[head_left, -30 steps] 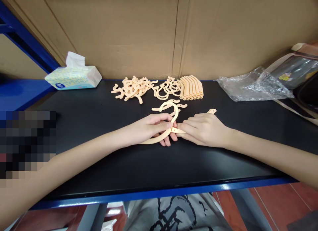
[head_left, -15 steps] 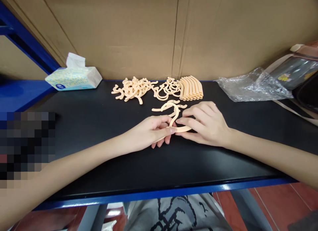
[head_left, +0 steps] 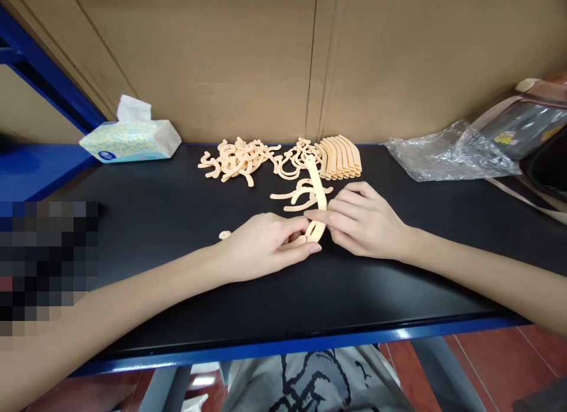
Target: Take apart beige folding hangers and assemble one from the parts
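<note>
Both hands meet over the table around a beige plastic folding hanger (head_left: 317, 184). One of its arms points up and away from me, and a slot shows near its lower end. My left hand (head_left: 270, 243) pinches that lower end between thumb and fingers. My right hand (head_left: 365, 220) is closed against the right side of the same arm, its index finger laid across it. A small beige tip (head_left: 225, 235) shows beyond my left hand; what it joins is hidden. Several loose curved beige pieces (head_left: 295, 208) lie just behind the hands.
Farther back are a heap of beige hanger parts (head_left: 241, 158), a few hook pieces (head_left: 287, 174) and a neat stack of hanger arms (head_left: 343, 155). A tissue pack (head_left: 133, 141) stands at left. Clear plastic wrap (head_left: 452, 155) and a transparent bag (head_left: 522, 128) lie at right.
The held hanger has turned: one arm now points away from me, and the hook no longer stands up between my hands. My right fingers have shifted onto that arm.
</note>
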`<state>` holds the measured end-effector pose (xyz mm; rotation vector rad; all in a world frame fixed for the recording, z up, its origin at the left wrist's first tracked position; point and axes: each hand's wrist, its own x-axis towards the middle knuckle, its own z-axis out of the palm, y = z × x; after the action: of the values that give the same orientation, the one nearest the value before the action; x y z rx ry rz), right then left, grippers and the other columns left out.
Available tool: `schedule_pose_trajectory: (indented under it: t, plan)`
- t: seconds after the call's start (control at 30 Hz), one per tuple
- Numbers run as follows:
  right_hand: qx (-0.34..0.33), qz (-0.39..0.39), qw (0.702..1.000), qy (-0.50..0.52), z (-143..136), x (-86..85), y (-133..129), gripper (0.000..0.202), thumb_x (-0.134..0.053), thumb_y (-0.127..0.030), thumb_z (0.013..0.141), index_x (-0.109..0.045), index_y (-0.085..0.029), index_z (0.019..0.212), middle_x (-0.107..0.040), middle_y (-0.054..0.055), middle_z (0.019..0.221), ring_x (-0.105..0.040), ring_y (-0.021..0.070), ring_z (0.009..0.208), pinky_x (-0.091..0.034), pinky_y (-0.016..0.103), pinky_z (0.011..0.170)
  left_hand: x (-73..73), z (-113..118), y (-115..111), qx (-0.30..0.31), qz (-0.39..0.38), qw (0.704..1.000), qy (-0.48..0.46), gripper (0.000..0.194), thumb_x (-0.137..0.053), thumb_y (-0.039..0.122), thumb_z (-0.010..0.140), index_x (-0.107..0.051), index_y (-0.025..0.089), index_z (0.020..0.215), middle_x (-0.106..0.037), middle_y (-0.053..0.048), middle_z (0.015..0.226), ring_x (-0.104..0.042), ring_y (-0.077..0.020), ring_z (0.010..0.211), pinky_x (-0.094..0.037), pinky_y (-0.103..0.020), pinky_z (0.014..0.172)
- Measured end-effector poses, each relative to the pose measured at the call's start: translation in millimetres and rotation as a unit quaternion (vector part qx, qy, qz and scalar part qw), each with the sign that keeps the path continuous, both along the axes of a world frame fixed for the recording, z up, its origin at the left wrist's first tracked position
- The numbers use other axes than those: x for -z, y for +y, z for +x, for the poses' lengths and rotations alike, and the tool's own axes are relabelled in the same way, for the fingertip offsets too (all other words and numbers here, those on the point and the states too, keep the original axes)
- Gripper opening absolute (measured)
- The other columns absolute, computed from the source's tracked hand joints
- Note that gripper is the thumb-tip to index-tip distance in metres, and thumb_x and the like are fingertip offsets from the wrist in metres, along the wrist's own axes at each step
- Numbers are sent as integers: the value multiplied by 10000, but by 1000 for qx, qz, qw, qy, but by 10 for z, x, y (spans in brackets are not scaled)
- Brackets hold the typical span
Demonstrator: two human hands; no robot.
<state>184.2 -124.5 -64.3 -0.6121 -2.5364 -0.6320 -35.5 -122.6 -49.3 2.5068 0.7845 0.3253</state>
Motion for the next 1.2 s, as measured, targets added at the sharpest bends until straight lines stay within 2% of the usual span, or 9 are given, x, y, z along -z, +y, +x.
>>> schedule_pose_trajectory:
  t: [0.1,0.2,0.37,0.7,0.97,1.2]
  plan:
    - [-8,-41,999,30,-15,-4,-12,226,-406,-198,888,-602,-153,990,-632,38,785,-510,169,746,-362,337,760,24,-9,-6,14,36,999,15,331,-418,454,908,-458,179,729,-442,58,564,-406,-72,471,-272,-197,487]
    - [7,-93,993,75,-19,1,-15,185,-453,-283,894,-597,-167,903,-629,35,800,-514,164,761,-364,328,755,51,-23,-11,44,105,992,47,282,-413,414,922,-494,179,789,-525,40,632,-483,-84,532,-274,-203,496]
    - [72,-140,975,158,-1,11,7,102,-466,-192,875,-567,-178,876,-599,31,814,-506,167,804,-366,310,740,75,-44,20,63,178,979,73,181,-390,303,943,-513,174,970,-631,8,827,-583,-101,689,-325,-202,558]
    - [137,-189,965,117,-16,41,24,159,-427,-102,827,-553,-192,859,-558,49,934,-503,187,870,-361,324,765,102,-67,70,58,277,955,94,261,-374,296,949,-559,213,1112,-628,-7,898,-601,-124,831,-381,-215,618]
    - [174,-200,962,62,53,96,135,190,-405,-50,818,-538,-185,814,-579,57,979,-510,208,962,-347,327,803,97,-90,89,58,268,958,85,285,-383,326,949,-552,227,1155,-598,-9,945,-577,-118,869,-381,-210,634]
    - [152,-181,971,46,45,79,112,230,-396,7,780,-502,-190,729,-644,28,1040,-537,187,931,-340,317,799,116,-87,94,57,274,957,81,292,-375,348,950,-574,209,1112,-602,-23,953,-583,-129,874,-392,-214,660]
